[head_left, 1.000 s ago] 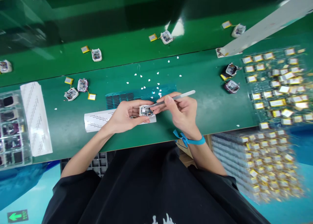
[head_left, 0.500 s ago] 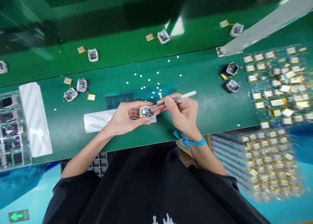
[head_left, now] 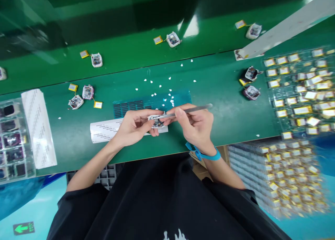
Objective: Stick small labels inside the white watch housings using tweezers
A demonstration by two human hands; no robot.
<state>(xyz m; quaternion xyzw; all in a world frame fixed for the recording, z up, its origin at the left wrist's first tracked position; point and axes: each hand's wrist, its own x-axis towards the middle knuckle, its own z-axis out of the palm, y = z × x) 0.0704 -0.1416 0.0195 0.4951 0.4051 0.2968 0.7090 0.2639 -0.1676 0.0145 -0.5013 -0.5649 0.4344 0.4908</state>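
My left hand (head_left: 134, 127) is closed around a small white watch case (head_left: 158, 122) with an exposed circuit board, its thumb lying over the near left part. Metal tweezers (head_left: 197, 108) are pinched in my right hand (head_left: 196, 124), slanting down to the left. Their tips reach the board inside the case; what they touch there is too small to make out. Under the left hand lies a white printed backing sheet (head_left: 104, 130). Just beyond the hands is a blue film with black strips (head_left: 128, 108).
Small white stickers (head_left: 160, 86) are scattered behind the hands. Open watch cases with yellow batteries (head_left: 96, 60) sit along the raised green strip. Battery trays (head_left: 293, 102) stand at right beside a slanted post (head_left: 282, 27); a tray of watch parts (head_left: 12, 142) is at left.
My left thumb has moved from the case's near edge onto its board. The tweezers have tilted slightly flatter, still at the case. On the raised strip, the watch cases have shifted a little left.
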